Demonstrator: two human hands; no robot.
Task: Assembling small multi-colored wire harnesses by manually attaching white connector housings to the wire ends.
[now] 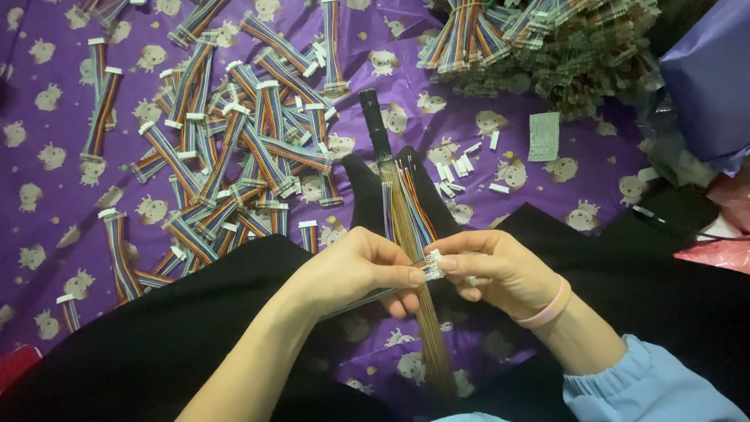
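Left hand (355, 270): fingers curled, thumb and forefinger pinched on the end of a multicoloured ribbon cable (406, 211), just beside the right fingertips.

Right hand (500, 270): fingers closed in a pinch on a small white connector (434, 266), which sits between the fingertips of both hands, touching the cable end. A pink band (547, 311) circles the wrist; a light blue sleeve (641, 383) follows below it.

Ribbon cable: runs up and away from the fingers, over a black cloth on the lap (195, 328), toward a dark rod-like piece (375, 125) lying beyond the fingertips. A bundle of thin brownish wires (430, 336) hangs down below the fingers.

Loose white connectors (457, 168): a small scatter, above and slightly right of the right fingers, well apart from them.

Finished cables with white end plugs (234, 156): a broad heap, above and left of the left fingers.

Tied bundles of cables (539, 39): stacked far above the right fingers, at the upper edge.

Small paper slip (544, 136): above the right fingers, near the loose connectors.

Purple patterned cloth (47, 195): underlies everything, printed with small pale animal figures.

Purple bag (707, 78): far upper right of the right fingers.
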